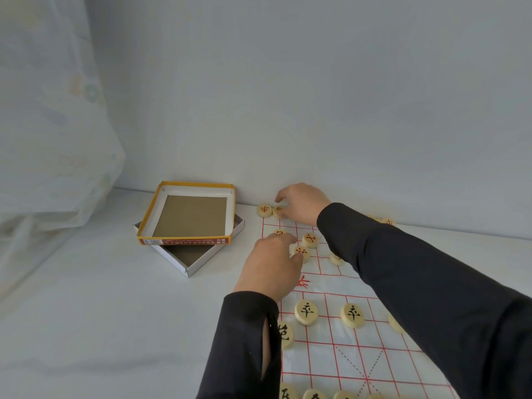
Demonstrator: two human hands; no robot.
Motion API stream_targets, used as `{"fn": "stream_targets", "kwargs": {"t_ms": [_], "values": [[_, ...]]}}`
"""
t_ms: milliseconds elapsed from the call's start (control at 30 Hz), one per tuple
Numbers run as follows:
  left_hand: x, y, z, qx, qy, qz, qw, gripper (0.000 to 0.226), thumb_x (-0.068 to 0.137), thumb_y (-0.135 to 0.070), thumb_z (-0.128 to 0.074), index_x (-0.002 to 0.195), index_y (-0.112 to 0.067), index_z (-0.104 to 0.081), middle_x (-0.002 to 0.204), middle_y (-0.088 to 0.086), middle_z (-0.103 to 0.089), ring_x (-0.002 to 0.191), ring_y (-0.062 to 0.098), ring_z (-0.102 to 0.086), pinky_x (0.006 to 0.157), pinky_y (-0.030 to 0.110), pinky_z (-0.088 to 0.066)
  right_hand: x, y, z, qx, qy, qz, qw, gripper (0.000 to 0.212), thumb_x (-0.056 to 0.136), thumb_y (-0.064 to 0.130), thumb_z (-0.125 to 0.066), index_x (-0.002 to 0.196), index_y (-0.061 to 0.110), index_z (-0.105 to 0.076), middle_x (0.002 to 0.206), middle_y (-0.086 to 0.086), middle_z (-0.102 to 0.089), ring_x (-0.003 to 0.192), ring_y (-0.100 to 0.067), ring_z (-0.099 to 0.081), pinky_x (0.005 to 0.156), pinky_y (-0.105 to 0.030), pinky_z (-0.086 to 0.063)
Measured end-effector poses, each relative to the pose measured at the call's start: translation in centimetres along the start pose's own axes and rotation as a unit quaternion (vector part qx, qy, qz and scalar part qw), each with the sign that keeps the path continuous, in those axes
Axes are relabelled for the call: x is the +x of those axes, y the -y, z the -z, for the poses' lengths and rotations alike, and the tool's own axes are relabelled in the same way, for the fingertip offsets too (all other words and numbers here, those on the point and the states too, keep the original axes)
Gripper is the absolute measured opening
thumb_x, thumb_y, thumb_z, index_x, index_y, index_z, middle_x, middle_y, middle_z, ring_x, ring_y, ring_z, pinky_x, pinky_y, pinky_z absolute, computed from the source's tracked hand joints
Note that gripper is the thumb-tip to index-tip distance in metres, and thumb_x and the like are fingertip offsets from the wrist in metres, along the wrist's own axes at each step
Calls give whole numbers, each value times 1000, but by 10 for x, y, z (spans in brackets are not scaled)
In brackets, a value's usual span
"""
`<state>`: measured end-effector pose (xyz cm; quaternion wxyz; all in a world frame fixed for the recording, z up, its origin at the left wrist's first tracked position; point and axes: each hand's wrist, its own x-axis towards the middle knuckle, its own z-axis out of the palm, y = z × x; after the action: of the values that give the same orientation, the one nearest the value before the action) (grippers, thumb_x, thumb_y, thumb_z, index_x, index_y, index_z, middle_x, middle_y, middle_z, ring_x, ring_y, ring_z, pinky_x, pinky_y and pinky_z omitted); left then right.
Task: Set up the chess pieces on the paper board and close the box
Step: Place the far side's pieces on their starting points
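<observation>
Filling red's back rank, we judge: our right hand (302,204) pinches a red disc (278,211) at eleven o'clock of the paper board (319,359); our left hand (273,263), relaxed, touches a red soldier (302,252). Next, seat the disc on its crossing. Open box (184,241) at nine o'clock; white worktop (100,312), plain wall (316,96).
</observation>
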<state>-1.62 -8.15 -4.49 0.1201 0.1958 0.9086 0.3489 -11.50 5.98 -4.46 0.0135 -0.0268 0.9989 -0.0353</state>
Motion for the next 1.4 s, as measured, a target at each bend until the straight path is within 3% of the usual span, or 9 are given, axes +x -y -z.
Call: {"fn": "stream_targets", "kwargs": {"t_ms": [233,467,700,867,1000,1100,1267,1400], "values": [[2,1,0,-4,-1,5,1000,40,96,-27,-45,137,-27,-42,140,-5,-44,126,15,-42,102,27,-36,2,4,-4,-46,8,1,999,27,93,17,-48,113,14,-65,109,-7,-66,95,-26,-61,81,-34,-51],[2,6,1,16,-20,26,999,38,96,-28,-45,134,-25,-44,133,-2,-50,120,16,-47,98,30,-41,12,14,-3,14,8,6,1000,36,94,26,-51,129,21,-55,133,-4,-54,117,-24,-52,93,-32,-41],[1,9,5,41,-23,61,997,34,96,-27,-44,130,-22,-47,123,1,-53,113,19,-49,97,35,-45,19,24,-6,-25,32,23,999,33,94,14,-47,123,21,-61,126,-3,-59,109,-24,-57,86,-30,-44],[0,9,4,37,-17,51,998,34,96,-25,-42,129,-21,-47,121,2,-52,110,18,-48,95,33,-45,3,12,8,52,-3,5,999,39,94,18,-52,133,20,-51,135,-5,-53,120,-24,-51,98,-32,-40],[0,8,2,35,-8,45,998,37,96,-25,-42,132,-22,-46,124,1,-52,113,18,-47,95,33,-44,-20,-10,23,102,-33,-14,994,29,94,18,-53,122,16,-61,119,-5,-60,101,-19,-56,85,-25,-41],[0,6,1,40,0,37,999,37,96,-26,-42,132,-22,-46,126,1,-50,113,18,-47,95,32,-43,-38,-27,26,127,-7,-29,991,23,93,21,-55,113,16,-66,104,-2,-61,86,-11,-54,77,-22,-39],[0,3,-6,49,16,35,998,40,96,-27,-43,135,-24,-43,136,0,-45,121,18,-44,100,33,-41,-59,-39,16,107,83,-32,990,26,90,22,-60,115,18,-65,107,-1,-61,94,-14,-56,79,-21,-41],[2,-2,-11,55,12,32,998,39,96,-27,-43,134,-23,-44,135,1,-46,121,18,-43,99,33,-41,-66,-37,7,102,97,-26,990,33,88,30,-63,120,19,-62,104,3,-59,92,-12,-53,77,-21,-40]]}}
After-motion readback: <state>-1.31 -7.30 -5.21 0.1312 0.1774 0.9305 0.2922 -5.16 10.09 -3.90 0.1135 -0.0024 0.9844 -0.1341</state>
